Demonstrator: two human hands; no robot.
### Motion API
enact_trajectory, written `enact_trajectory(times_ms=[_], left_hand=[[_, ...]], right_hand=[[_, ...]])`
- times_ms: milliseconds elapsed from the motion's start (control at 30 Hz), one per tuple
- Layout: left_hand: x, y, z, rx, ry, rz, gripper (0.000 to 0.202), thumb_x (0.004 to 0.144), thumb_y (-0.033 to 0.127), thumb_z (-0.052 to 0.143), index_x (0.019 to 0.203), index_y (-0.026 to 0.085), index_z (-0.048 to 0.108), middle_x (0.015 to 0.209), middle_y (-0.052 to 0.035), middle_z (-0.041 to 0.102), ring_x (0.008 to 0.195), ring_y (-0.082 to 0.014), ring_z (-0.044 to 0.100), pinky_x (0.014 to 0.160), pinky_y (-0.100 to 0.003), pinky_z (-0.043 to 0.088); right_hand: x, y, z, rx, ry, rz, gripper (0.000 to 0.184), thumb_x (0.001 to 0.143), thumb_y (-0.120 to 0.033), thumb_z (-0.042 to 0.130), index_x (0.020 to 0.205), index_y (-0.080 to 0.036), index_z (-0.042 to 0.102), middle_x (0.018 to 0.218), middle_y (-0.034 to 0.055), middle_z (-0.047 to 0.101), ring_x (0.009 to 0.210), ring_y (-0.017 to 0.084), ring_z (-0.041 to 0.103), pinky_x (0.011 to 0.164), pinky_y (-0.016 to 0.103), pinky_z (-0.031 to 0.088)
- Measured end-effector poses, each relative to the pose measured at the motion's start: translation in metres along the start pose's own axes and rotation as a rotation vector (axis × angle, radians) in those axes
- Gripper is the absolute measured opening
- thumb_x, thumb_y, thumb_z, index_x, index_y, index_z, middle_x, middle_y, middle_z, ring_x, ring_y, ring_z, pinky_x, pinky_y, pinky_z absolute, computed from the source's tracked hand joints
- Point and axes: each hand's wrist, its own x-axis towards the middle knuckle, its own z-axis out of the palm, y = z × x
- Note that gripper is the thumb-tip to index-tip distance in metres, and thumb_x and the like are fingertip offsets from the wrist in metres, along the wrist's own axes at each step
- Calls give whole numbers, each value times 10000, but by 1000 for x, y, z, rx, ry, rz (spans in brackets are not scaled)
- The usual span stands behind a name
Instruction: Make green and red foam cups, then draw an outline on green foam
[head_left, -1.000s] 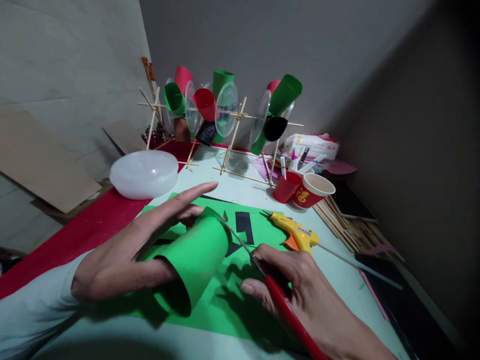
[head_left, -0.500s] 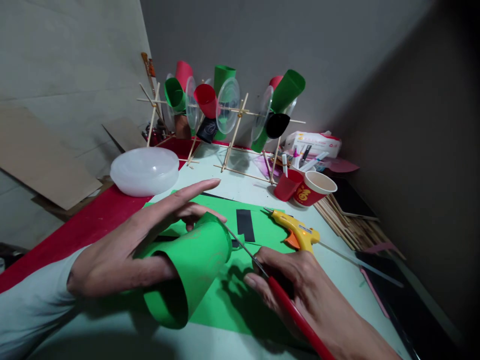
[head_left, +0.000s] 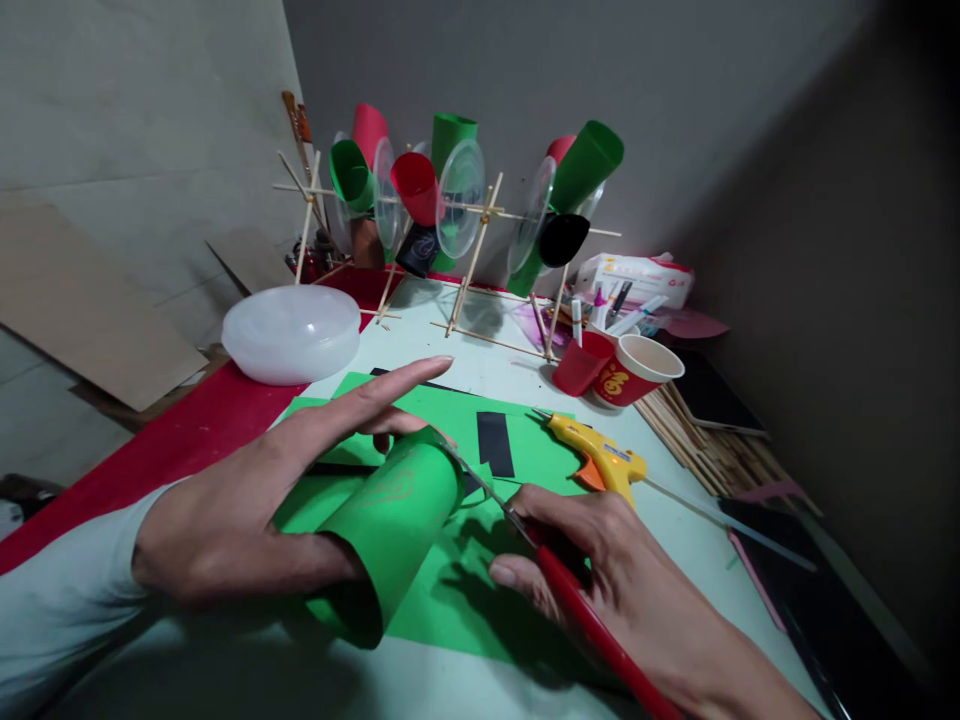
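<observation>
Green paper tube (head_left: 409, 508), loosely clasped thumb-inside by the left hand (head_left: 244, 495) at seven o'clock, seems steadied against red-handled metal scissors (head_left: 579, 608) wrapped in the right hand (head_left: 626, 570) at five o'clock.

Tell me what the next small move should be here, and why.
Probably ease back the left hand's finger at the green paper tube's far end: its tip looks very close to the metal blade of the red-handled tool, which the right hand holds at that edge.
</observation>
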Motion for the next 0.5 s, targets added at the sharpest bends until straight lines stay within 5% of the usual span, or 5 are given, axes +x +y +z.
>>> enact_trajectory(times_ms=[267, 500], left_hand=[[0, -1, -2, 5, -68, 8, 969, 747, 367, 752, 1544, 486, 213, 1361, 48, 643, 1269, -299, 606, 1054, -364, 516], [1, -4, 3, -103, 47, 2, 830, 826, 314, 675, 1539, 457, 273, 1376, 48, 623, 1281, -278, 592, 1114, -358, 470]], right_hand=[[-2, 1, -1, 43, -32, -49, 374, 1019, -399, 493, 708, -222, 383, 582, -75, 415, 521, 93, 294, 492, 240, 254], [-1, 2, 1, 42, 8, -60, 361, 1017, -400, 485, 717, -228, 381, 606, -68, 399, 541, 102, 311, 508, 240, 274]])
